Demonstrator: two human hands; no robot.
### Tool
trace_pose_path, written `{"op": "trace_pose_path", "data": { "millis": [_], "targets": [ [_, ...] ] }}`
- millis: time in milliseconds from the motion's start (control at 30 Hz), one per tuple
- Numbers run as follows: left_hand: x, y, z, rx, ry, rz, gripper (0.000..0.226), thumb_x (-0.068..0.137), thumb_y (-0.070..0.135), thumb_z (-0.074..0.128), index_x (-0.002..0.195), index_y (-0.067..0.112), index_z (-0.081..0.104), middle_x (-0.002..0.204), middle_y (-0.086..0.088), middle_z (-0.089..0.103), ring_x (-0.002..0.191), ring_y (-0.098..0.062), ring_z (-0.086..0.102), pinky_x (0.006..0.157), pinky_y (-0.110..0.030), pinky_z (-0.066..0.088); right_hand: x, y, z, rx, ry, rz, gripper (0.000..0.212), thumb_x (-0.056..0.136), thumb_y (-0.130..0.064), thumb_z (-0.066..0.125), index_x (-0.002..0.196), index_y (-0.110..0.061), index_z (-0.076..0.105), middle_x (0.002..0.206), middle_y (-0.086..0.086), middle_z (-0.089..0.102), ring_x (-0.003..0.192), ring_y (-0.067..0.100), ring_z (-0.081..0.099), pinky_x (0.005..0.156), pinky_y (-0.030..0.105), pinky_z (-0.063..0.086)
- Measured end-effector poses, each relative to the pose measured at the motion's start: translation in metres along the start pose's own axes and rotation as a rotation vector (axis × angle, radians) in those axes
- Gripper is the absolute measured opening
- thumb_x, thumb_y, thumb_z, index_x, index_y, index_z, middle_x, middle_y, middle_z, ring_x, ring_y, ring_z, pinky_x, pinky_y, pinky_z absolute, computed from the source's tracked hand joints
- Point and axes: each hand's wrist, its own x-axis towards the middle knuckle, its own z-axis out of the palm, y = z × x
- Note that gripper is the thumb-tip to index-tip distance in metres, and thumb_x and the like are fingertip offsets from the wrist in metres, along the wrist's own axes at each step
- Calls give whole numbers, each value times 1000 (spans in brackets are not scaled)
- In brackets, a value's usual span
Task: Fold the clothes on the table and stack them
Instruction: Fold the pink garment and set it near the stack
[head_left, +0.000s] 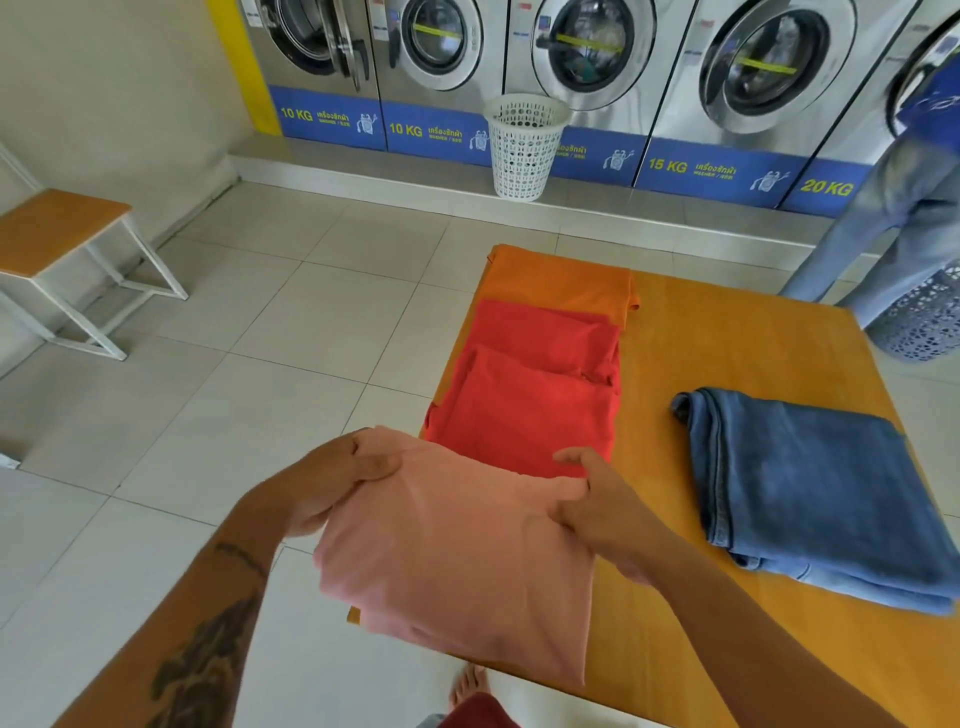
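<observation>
Both the left hand and right hand grip the folded pink shirt at 6 o'clock; red shirt, orange shirt and jeans lie folded on the surface, seemingly unstacked.

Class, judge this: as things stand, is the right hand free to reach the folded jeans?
Probably not yet. The right hand has its grip on the pink garment, shared with the left hand. The path to the jeans looks clear.
</observation>
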Motion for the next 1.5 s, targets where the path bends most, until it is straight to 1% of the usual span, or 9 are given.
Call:
{"op": "trace_pose_path", "data": {
  "millis": [133,400,533,633,733,833,1100,1300,1500],
  "targets": [
    [26,-1,42,292,210,123,32,94,23,61,125,23,54,117,1,64,111,-23,60,95,-38,48,12,21,1,-133,183,-38,51,89,-5,51,129,-34,43,111,2,59,88,16,59,65,27,48],
    [48,-21,82,432,471,202,52,96,20,55,143,22,35,119,-3,59,109,-28,58,95,-42,48,11,44,-4,-403,322,-151,61,82,-11,56,136,-30,35,123,2,42,102,25,53,82,42,52],
    [45,-31,75,670,510,205,67,92,23,56,150,22,23,143,-10,44,125,-34,51,100,-48,46,4,55,12,-789,354,-184,63,83,-25,54,142,-26,33,151,5,23,136,32,26,107,48,37],
    [40,-35,85,1055,613,452,62,90,28,48,149,21,31,153,-11,33,138,-32,38,112,-50,34,5,57,20,-982,344,-258,67,84,-26,48,148,-25,30,162,10,13,147,38,11,116,55,23],
    [44,-39,99,1258,457,608,57,94,35,25,144,18,44,153,-9,41,141,-30,36,117,-55,25,8,59,21,-1053,219,-296,68,89,-29,36,154,-27,15,164,6,6,150,34,6,118,53,17],
    [51,-49,100,1351,364,545,60,98,40,15,142,17,49,151,-6,44,144,-28,34,117,-58,22,10,63,18,-1026,181,-290,69,91,-30,33,155,-29,7,165,2,2,150,30,4,119,48,18],
    [64,-24,115,1210,462,621,49,80,25,42,126,22,59,135,-2,56,129,-28,48,114,-62,24,-13,75,-22,-768,248,-169,71,89,-14,45,152,-32,16,163,-3,10,149,20,7,120,39,23],
    [92,17,195,1153,338,779,52,82,16,57,134,22,55,143,0,49,136,-19,42,120,-56,14,-54,105,-112,-631,490,-28,65,90,-10,48,150,-27,29,157,-3,23,142,22,23,114,38,33],
    [123,33,290,1093,79,747,63,84,22,49,145,26,34,149,-1,32,127,-27,47,106,-44,40,-69,145,-203,-569,622,144,68,86,-8,51,148,-27,31,153,-3,27,135,26,30,103,38,42]
  ]
}}
